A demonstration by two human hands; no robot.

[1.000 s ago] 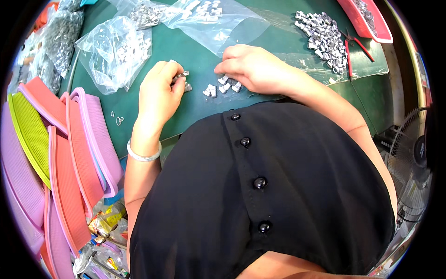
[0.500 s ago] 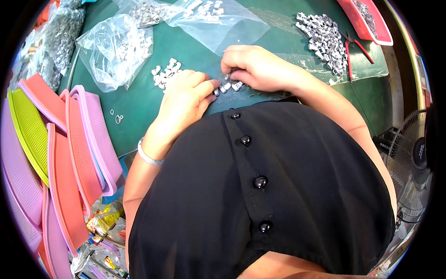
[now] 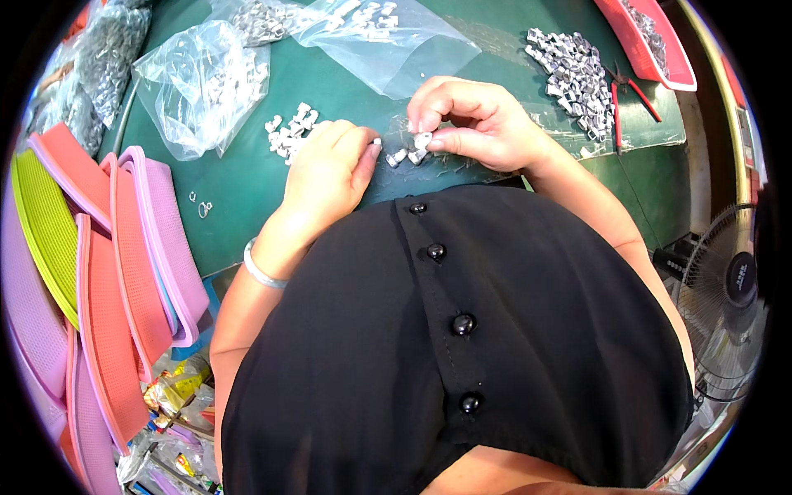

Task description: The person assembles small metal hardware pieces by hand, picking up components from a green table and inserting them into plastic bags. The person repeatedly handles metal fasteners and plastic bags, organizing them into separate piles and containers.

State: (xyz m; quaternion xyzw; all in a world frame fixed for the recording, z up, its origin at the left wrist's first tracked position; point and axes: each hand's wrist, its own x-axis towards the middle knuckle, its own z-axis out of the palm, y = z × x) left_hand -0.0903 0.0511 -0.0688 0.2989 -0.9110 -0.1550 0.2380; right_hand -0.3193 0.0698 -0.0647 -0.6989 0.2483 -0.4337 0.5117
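R hand point(image 3: 483, 124) pinches a small pale part point(image 3: 423, 140) well left of the red pliers point(image 3: 617, 120); L hand point(image 3: 326, 169), farther left, pinches a tiny white pc point(image 3: 377, 142). Grey heap point(image 3: 569, 78), just left of pliers, prob. kept w/in reach.

Black top point(image 3: 569, 313), stitched front placket point(image 3: 445, 285), four round glossy buttons point(image 3: 463, 324) down it — domed, black, bead-like —, pale smooth bangle point(image 3: 261, 270) around the left wrist point(image 3: 280, 246)

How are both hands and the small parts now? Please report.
Left hand: pinching small pale part. Right hand: pinching another pale part. Few loose parts between them on green table. Red-handled pliers aside, right, by larger pile.
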